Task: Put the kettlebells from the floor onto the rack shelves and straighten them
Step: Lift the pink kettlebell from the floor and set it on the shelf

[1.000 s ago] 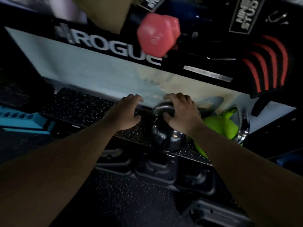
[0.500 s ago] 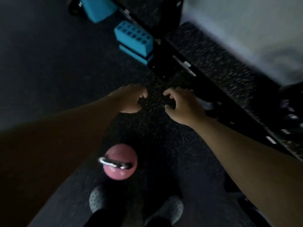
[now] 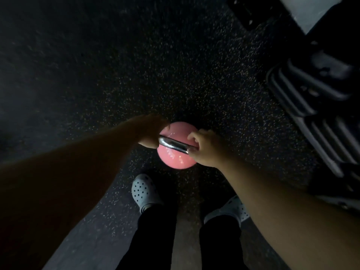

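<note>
**Both hands at the pink kettlebell on the floor**

I looked straight down; the pink kettlebell [image 3: 176,152] sat on the dark speckled floor [image 3: 175,75] just below the middle of the frame, its round body upright and its chrome handle [image 3: 174,146] running across the top from left to lower right; it stood just ahead of my feet.

My left hand [image 3: 149,133] came in from the lower left and lay against the left end of the handle; it was in shadow, and I could not tell whether its fingers were closed round the metal or only touching it. My right hand [image 3: 204,151] came in from the lower right; its fingers curled over the right end of the handle with the thumb beneath, so it was grasping the handle there.

Near the bottom of the frame were my two pale perforated clogs, the left clog [image 3: 145,192] just below the kettlebell and the right clog [image 3: 232,210] partly hidden behind my right forearm; black trouser legs [image 3: 155,236] ran down from them to the lower edge.

Along the right edge of the frame lay dark ribbed equipment [image 3: 319,106], too dim to name; in the upper right corner a pale panel [image 3: 309,10] showed above it; the kettlebell was well apart from both.
</note>
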`<state>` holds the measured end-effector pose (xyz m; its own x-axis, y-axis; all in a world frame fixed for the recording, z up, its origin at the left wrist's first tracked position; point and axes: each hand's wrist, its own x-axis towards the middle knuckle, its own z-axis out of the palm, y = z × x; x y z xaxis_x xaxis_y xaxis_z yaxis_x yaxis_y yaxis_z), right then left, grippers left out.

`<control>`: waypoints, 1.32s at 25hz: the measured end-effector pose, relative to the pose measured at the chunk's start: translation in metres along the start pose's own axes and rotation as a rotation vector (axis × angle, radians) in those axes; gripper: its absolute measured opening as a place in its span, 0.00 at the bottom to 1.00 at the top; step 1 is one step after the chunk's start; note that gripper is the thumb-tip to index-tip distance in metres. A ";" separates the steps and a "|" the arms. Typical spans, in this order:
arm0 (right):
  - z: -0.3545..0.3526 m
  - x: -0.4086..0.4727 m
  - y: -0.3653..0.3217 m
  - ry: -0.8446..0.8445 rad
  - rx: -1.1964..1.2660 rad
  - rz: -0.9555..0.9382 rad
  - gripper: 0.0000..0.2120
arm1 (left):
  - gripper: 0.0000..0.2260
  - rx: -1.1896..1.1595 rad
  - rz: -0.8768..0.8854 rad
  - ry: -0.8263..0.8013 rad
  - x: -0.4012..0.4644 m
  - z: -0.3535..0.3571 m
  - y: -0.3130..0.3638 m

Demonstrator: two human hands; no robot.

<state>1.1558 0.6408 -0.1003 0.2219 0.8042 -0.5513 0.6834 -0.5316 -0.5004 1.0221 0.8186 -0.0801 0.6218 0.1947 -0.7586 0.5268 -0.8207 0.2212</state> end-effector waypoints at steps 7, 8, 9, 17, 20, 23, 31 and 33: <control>0.051 0.023 0.013 -0.060 0.120 0.173 0.09 | 0.17 -0.049 0.149 -0.015 0.050 0.062 -0.004; 0.051 0.023 0.012 -0.082 0.125 0.183 0.09 | 0.13 -0.062 0.158 -0.021 0.051 0.062 -0.002; 0.049 0.021 0.011 -0.098 0.121 0.182 0.09 | 0.10 -0.052 0.161 -0.036 0.050 0.059 0.000; -0.060 -0.036 -0.013 0.089 0.200 0.215 0.07 | 0.08 -0.122 0.221 0.072 0.003 -0.046 0.054; -0.115 -0.060 -0.014 0.193 0.164 0.214 0.11 | 0.07 -0.068 0.301 0.138 -0.010 -0.103 0.084; -0.176 -0.078 -0.011 0.302 0.180 0.244 0.07 | 0.07 0.037 0.383 0.244 -0.018 -0.170 0.117; -0.362 -0.103 0.045 0.658 0.085 0.306 0.08 | 0.08 0.271 0.587 0.464 0.010 -0.370 0.241; -0.404 -0.107 0.070 0.754 0.049 0.319 0.07 | 0.09 0.291 0.630 0.495 0.028 -0.411 0.277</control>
<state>1.4614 0.6244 0.1936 0.8202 0.5659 -0.0838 0.4813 -0.7617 -0.4338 1.4238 0.8180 0.2119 0.9663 -0.1876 -0.1763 -0.1301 -0.9468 0.2943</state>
